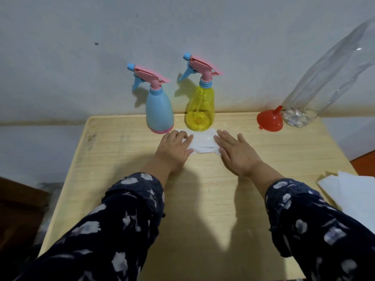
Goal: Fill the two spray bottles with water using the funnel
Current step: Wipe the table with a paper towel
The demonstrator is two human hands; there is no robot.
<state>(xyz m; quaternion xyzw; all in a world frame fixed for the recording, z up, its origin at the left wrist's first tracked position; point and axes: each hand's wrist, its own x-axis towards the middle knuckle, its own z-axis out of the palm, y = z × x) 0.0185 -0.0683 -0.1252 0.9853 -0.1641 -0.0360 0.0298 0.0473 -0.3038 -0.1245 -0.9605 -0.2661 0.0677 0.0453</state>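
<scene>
So, nearest to us: two dark floral sleeves (113,226) reaching forward over the wooden table (203,209). We'll use the white tissue (203,141) as the landmark; it lies flat on the table, toward the far edge.

Our left hand (172,151) is palm down on the tissue's left end, fingers mostly straight with a slight bend at the tips, pressing the sheet, not gripping anything. Our right hand (235,153) is palm down on the tissue's right end, fingers straight and a little spread, also just pressing. Neither hand has hold of a bottle or the funnel.

Near and well right of the tissue, at the table's right edge: a stack of white paper sheets (353,191), partly cut off by the frame.

Just beyond the tissue, left: blue spray bottle (160,112), upright, opaque, pink base band, pink-and-blue trigger head screwed on, nozzle pointing left. The tissue's far left corner is right at its base.

Just beyond the tissue, centre: yellow spray bottle (200,110), upright, translucent, dip tube visible inside, same style trigger head on, nozzle left. Its base touches or overlaps the tissue's far edge. We can't tell the fill level in either bottle.

Beyond and right of the tissue: red funnel (269,119), on its side, spout pointing up-right toward a large clear plastic bottle (328,78). That bottle stands at the far right corner, looks tilted in this wide-angle view, top out of frame. Funnel just beside it, possibly touching.

Behind everything: plain grey wall (81,47).
</scene>
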